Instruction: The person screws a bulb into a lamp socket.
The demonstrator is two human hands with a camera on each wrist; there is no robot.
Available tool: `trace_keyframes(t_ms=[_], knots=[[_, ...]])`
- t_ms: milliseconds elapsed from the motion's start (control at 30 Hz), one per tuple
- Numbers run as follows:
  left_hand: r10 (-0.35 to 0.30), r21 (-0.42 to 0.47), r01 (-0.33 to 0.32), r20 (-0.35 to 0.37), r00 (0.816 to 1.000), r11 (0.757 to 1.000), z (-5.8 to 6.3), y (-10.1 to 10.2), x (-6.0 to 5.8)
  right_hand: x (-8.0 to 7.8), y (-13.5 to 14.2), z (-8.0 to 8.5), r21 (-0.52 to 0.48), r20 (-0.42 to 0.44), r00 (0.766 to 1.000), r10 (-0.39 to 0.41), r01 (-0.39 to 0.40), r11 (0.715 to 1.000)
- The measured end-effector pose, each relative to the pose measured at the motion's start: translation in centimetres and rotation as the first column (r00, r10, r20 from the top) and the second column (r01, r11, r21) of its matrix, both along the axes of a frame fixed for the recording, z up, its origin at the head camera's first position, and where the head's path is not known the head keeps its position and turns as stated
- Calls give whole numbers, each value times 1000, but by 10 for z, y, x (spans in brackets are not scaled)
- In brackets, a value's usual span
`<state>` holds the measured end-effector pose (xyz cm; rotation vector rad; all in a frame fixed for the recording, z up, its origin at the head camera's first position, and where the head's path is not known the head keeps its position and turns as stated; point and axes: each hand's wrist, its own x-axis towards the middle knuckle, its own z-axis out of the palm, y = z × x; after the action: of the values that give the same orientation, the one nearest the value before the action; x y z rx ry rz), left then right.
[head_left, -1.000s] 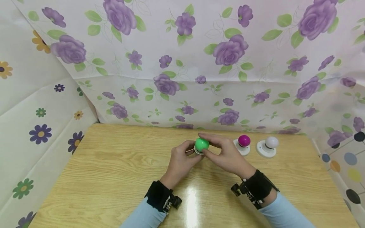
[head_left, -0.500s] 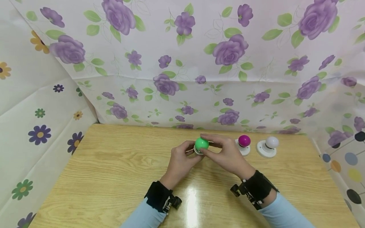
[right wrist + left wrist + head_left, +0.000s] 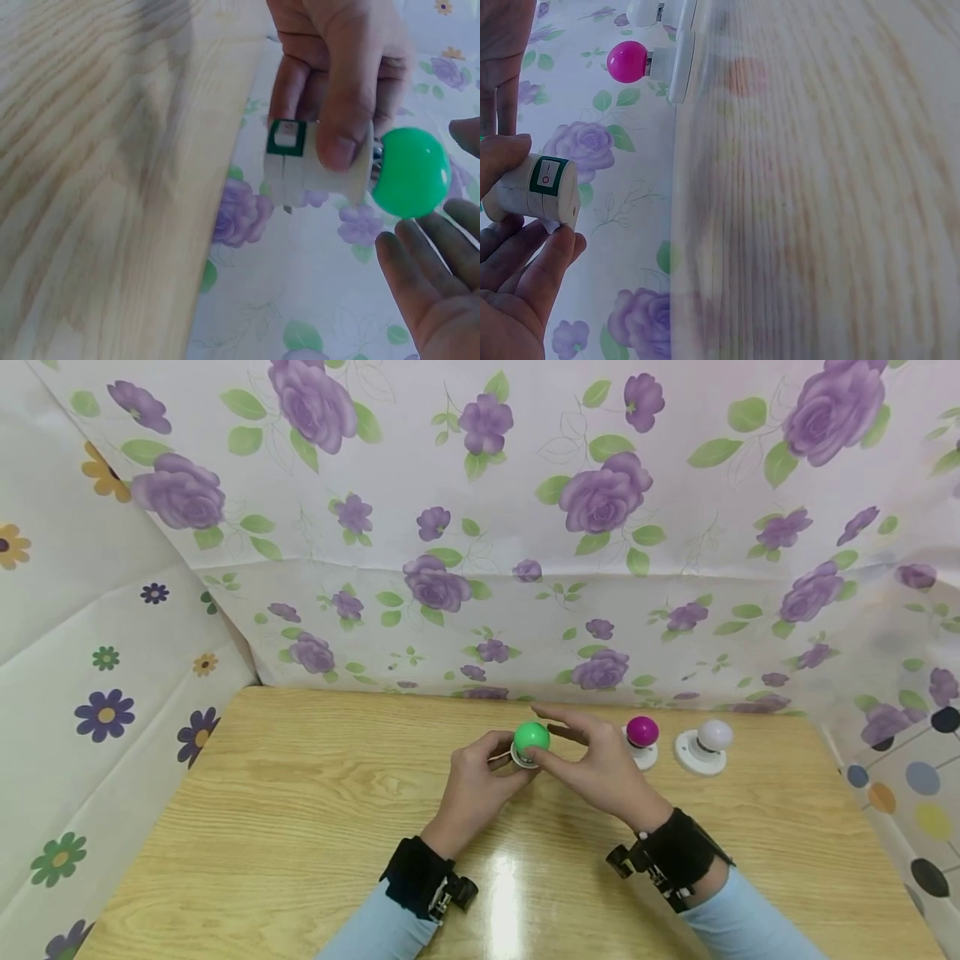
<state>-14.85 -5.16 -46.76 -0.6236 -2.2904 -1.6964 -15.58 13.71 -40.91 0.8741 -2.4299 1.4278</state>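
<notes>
A white lamp socket (image 3: 324, 174) with a green-framed rocker switch is gripped by my left hand (image 3: 476, 783), thumb on one side and fingers on the other. The left wrist view shows the same socket (image 3: 525, 191) held off the table. Seated at its mouth is a round green light bulb (image 3: 532, 737), with some metal of its base showing between globe and socket rim in the right wrist view. Around this bulb my right hand (image 3: 600, 767) is spread, thumb overlapping its near side in the head view and the straight index finger apart from it.
To the right, a magenta bulb (image 3: 642, 731) and a white bulb (image 3: 716, 734) stand in round white sockets near the back of the wooden table (image 3: 315, 802). A flowered cloth (image 3: 487, 527) hangs behind the table, with more printed cloth at both sides.
The right fingers closed lower on the green bulb half a second ago, and now the index finger has lifted away from it. The left hand and socket have stayed in place.
</notes>
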Motion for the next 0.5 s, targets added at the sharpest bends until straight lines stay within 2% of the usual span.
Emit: trace_keyframes(t_ms=[267,500], knots=[[-14,29,14,-16,1000,999,-1,0,0,-1,2,1,6,65,990,123,-123,992],[-4,20,5,-17,1000,1000,-1,1,0,-1,1,0,-8,85,989,122,-122,992]])
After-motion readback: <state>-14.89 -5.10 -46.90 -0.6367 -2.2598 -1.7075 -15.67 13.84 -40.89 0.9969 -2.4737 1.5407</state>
